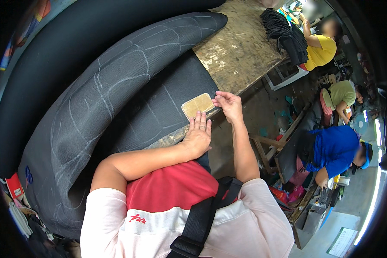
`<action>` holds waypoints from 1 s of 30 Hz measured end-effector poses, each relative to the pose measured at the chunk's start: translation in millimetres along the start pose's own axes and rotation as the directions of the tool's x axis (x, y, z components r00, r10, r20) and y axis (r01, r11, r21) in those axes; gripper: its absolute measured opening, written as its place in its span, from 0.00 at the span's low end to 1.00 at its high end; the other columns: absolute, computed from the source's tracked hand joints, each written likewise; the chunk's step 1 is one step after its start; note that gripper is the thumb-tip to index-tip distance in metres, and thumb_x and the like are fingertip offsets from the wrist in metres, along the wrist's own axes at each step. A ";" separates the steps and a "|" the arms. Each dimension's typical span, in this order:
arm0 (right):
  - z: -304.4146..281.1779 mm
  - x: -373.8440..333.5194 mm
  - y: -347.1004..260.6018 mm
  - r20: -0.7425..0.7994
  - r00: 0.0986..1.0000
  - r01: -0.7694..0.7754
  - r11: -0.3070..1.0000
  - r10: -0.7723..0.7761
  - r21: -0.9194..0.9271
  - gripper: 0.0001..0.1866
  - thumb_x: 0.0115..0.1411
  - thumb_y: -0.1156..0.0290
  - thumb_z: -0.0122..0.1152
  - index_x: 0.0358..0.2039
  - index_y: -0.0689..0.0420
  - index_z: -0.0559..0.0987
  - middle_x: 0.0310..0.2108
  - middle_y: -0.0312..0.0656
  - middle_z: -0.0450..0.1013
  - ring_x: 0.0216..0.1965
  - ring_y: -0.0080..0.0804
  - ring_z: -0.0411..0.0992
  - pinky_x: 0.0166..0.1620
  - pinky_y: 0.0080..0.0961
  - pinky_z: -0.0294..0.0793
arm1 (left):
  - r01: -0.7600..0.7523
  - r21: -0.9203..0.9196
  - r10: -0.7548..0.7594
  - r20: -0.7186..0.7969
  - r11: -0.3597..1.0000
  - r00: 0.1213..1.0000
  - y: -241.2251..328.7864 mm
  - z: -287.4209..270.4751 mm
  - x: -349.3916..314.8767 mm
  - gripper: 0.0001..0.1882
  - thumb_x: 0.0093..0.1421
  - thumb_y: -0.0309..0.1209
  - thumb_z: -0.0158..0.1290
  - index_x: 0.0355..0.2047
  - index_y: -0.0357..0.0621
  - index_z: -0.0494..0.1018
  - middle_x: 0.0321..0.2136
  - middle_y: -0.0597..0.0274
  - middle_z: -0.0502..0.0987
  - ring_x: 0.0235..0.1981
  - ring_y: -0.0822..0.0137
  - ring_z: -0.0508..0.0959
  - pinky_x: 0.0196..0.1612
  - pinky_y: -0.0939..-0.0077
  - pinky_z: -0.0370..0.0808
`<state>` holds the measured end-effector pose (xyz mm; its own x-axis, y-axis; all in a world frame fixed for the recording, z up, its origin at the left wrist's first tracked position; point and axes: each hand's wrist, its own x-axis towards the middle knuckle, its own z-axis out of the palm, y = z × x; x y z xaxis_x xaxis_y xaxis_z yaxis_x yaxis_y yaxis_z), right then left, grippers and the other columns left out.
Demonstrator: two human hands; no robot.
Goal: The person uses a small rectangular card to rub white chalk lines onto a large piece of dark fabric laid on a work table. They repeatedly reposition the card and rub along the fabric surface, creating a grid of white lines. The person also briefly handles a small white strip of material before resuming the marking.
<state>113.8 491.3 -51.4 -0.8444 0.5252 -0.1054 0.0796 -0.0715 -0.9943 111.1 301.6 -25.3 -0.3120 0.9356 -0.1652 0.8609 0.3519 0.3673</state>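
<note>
A tan rectangular template (pixel 193 107) with rounded corners lies flat on dark grey fabric (pixel 157 103), close to the table's near edge. My left hand (pixel 197 136) presses on the template's lower side, its fingers stretched out flat. At the template's right end is my right hand (pixel 230 106), thumb and fingers pinched together. Whatever sits in that pinch is too small to make out. Pale drawn lines cross the fabric beside the template. A large fold of the same fabric (pixel 124 64), covered in curved chalk outlines, is turned back over to the left.
A thick black roll (pixel 51 73) lies beyond the fold. The worn wooden table (pixel 232 47) runs to the far right, with a pile of black pieces (pixel 284 34) at its end. Blue-handled scissors (pixel 29 175) rest at the left. Several people work at right among benches.
</note>
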 end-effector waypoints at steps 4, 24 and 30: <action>0.3 1.7 -7.2 -0.063 0.998 0.015 0.997 -0.020 -0.081 0.08 0.58 0.80 0.54 0.37 0.71 0.75 0.28 0.45 0.74 0.28 0.27 0.76 0.31 0.18 0.78 | 0.010 0.041 -0.011 0.013 0.999 1.000 1.3 -1.8 -0.3 0.50 0.47 0.45 0.61 0.58 0.21 0.50 0.60 0.25 0.45 0.63 0.33 0.43 0.62 0.44 0.49; 89.6 3.8 -45.3 0.851 0.524 0.821 0.246 0.038 -0.516 0.04 0.40 0.76 0.59 0.19 0.63 0.78 0.22 0.54 0.74 0.32 0.50 0.74 0.39 0.40 0.72 | 0.023 0.110 -0.014 -0.081 0.994 0.997 2.9 4.3 2.6 0.47 0.45 0.52 0.60 0.53 0.24 0.59 0.50 0.40 0.65 0.57 0.45 0.59 0.60 0.48 0.51; 104.8 9.8 -51.3 0.745 0.666 0.733 0.219 -0.043 -0.644 0.05 0.41 0.75 0.58 0.20 0.62 0.78 0.23 0.51 0.74 0.30 0.49 0.73 0.37 0.40 0.73 | 0.030 0.079 -0.016 -0.168 0.996 0.986 -1.9 0.4 4.7 0.45 0.45 0.52 0.60 0.51 0.25 0.62 0.49 0.43 0.66 0.55 0.47 0.61 0.59 0.49 0.52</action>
<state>46.0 411.3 0.5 -0.9604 -0.2784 -0.0137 -0.2609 0.9152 -0.3073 108.2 305.3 -27.2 -0.3890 0.9211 -0.0145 0.8804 0.3763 0.2887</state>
